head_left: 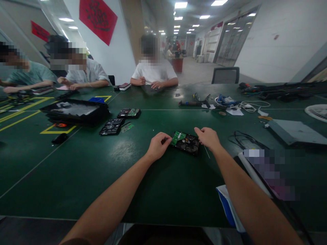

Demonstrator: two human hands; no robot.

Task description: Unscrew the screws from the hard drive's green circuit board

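Observation:
A black hard drive (187, 143) with a green circuit board on its left part lies on the dark green table (102, 177) in front of me. My left hand (158, 145) is curled, its fingertips pinching the drive's left edge at the green board. My right hand (208, 137) is closed at the drive's right far corner, and a thin rod-like tool (206, 151) slants down from under it onto the table.
Two more opened drives (112, 126) (129, 113) and a loose green board lie at the centre left beside a black tray (74, 110). Cables and tools (224, 102) lie at the far right. Three people sit along the far edge. A blue-edged item (226, 204) sits near my right forearm.

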